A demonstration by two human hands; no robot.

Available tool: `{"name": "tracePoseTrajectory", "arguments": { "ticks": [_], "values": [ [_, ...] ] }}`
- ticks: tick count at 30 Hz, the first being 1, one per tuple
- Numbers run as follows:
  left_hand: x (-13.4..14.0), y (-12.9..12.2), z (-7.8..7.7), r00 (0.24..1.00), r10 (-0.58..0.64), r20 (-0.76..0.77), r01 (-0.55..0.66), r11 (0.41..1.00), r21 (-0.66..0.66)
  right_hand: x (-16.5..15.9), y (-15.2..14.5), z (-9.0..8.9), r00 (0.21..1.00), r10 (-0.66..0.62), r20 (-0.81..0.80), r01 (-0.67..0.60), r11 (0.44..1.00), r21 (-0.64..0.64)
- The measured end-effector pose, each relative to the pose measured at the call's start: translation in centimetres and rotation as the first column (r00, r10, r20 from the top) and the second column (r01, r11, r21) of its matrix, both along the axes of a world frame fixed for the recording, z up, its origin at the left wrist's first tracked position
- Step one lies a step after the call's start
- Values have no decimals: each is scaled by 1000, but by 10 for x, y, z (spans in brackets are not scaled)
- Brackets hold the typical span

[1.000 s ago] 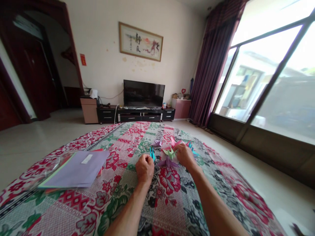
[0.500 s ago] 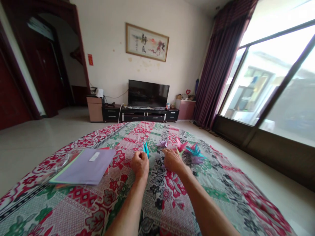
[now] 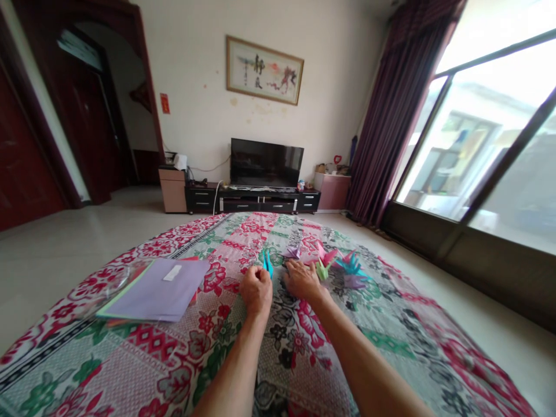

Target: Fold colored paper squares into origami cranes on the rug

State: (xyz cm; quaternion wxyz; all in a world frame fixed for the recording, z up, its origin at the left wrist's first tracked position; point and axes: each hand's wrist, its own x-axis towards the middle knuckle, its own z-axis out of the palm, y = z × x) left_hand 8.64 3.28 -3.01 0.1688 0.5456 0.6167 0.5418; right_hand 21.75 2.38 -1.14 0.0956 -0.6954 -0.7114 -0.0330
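Note:
My left hand is closed in a pinch on a bright blue folded-paper crane, which stands up narrow and pointed beyond the fingers. To its right, my right hand lies low over the cloth, palm down, fingers stretched out and slightly apart. Just past its fingertips sits a small purple paper crane. Close by its right side is a light green crane, with a pink crane behind. Farther right, a blue crane and another purple one cluster together.
A stack of coloured paper, lilac on top with a white label, lies at the left beside clear plastic wrapping. A flowered cloth covers the round table. Beyond stand a television and a low cabinet.
My right hand has flattened and its fingers have spread, showing more of the green crane. My left hand keeps its pinch on the blue crane. The whole view has shifted slightly.

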Motion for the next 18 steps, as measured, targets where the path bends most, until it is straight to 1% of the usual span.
{"name": "tracePoseTrajectory", "arguments": {
  "ticks": [4, 12, 16, 18],
  "values": [
    [0, 0, 0, 1000, 9, 0, -9, 1000, -22, 1, -4, 6, 1000, 25, 5, -24, 998, -62],
    [0, 0, -2, 1000, -2, -14, 2, 1000, -4, 3, -13, 14, 999, 18, 41, -13, 993, -115],
    [0, 0, -2, 1000, -8, -11, 8, 1000, 0, 4, -15, 14, 998, 6, 67, 0, 995, -99],
    [0, 0, -3, 1000, -6, -12, 6, 1000, 5, 6, -15, 13, 998, 25, 66, -20, 997, -79]
  ]
}}
